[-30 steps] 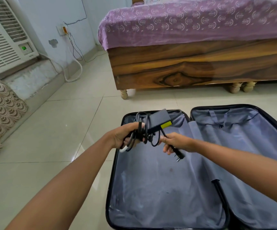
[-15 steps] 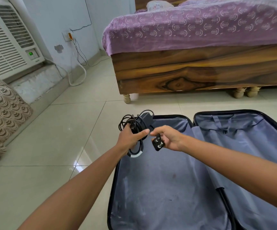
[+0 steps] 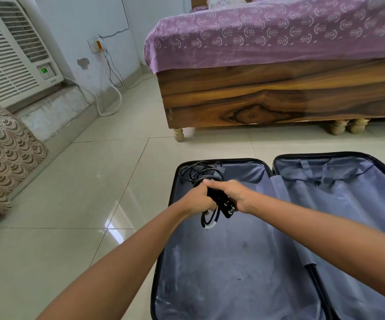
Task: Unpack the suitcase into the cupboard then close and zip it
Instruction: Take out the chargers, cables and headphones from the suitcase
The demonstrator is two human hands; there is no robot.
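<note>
Both hands bunch the tangled black charger cable (image 3: 212, 199) above the open grey-lined suitcase (image 3: 244, 262): left hand (image 3: 199, 199) fisted round the coils, right hand (image 3: 231, 195) pinching the plug (image 3: 228, 207). Best tuck loose loops in before lifting away.

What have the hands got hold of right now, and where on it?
Both grip one black charger cable bundle over the open suitcase. The left hand is wrapped round the coiled cord; the right hand holds the plug end.
</note>
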